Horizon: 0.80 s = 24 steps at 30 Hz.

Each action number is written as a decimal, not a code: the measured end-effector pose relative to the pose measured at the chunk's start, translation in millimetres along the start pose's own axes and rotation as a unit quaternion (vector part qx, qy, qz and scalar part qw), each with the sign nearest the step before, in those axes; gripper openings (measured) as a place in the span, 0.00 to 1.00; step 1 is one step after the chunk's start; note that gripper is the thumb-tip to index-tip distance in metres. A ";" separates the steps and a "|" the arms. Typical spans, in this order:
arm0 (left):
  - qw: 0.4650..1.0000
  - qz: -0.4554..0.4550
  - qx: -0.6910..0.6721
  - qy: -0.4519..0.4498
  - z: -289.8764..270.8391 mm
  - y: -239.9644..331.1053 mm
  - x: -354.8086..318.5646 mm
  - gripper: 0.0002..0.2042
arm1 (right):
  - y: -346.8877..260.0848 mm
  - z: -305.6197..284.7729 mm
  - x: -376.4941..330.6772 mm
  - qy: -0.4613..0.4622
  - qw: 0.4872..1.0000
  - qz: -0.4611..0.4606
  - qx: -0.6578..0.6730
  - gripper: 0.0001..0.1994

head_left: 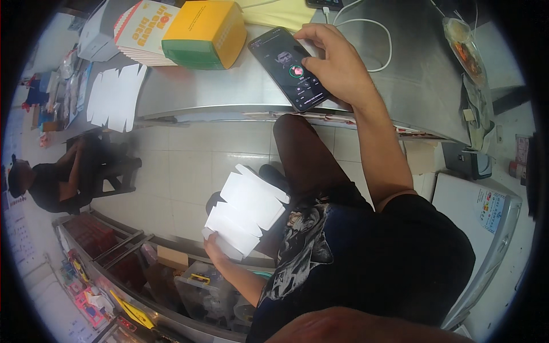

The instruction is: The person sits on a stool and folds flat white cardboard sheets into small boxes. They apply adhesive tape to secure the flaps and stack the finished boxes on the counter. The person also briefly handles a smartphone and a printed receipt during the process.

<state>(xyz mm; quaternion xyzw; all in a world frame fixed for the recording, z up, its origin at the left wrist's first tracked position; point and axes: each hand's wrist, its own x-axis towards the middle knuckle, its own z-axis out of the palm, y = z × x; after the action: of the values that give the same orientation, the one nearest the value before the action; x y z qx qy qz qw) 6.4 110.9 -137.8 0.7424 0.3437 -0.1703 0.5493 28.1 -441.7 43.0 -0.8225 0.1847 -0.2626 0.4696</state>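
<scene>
My left hand [214, 247] is closed on the lower left edge of a flat white box blank [245, 208], cut with flaps and slits, which hangs over my lap below table height. My right hand [342, 71] is at the right side of a black smartphone [280, 60] on the steel table [189, 91]. Its thumb rests on the lit screen and its fingers curl at the upper corner. Left of the phone stands a folded yellow and green food box [203, 34]. Beside that box lies a stack of printed cartons [142, 31].
More white blanks [117, 97] lie at the table's left end. A white charging cable [389, 48] loops behind my right hand. Another person [54, 180] sits at the far left. Plastic bins [203, 291] fill a low rack at lower left, and a white appliance [472, 228] stands at right.
</scene>
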 end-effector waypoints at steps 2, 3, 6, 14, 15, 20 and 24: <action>1.000 0.019 0.003 0.000 -2.6 -4.2 2.7 0.27 | -0.8 -0.5 0.0 -0.002 1.000 0.001 0.001 0.22; 1.000 0.011 0.003 -0.005 -4.5 -5.5 4.8 0.28 | 2.1 0.3 0.7 0.001 1.000 -0.001 0.014 0.22; 1.000 -0.010 -0.004 -0.010 -9.3 -8.3 10.4 0.30 | 8.2 1.2 2.4 0.008 0.999 -0.002 0.034 0.22; 1.000 -0.009 0.008 0.003 0.4 1.6 -3.2 0.29 | 9.2 1.1 1.8 0.011 1.000 -0.002 0.029 0.21; 1.000 -0.006 0.003 0.001 0.3 1.4 -2.9 0.29 | 10.7 1.8 1.8 0.020 0.999 -0.019 0.027 0.20; 1.000 -0.002 -0.003 0.000 1.6 1.6 -4.6 0.29 | 18.8 4.7 3.3 0.042 0.998 -0.044 0.034 0.18; 1.000 0.008 -0.004 -0.013 1.1 2.3 -5.8 0.29 | 13.2 5.0 2.0 0.047 0.998 -0.034 0.038 0.18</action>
<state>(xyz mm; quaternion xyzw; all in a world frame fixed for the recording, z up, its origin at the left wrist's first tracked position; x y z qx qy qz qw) 4.1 107.7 -133.0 0.7405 0.3315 -0.1739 0.5581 31.9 -445.9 30.0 -0.7962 0.1683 -0.3241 0.4823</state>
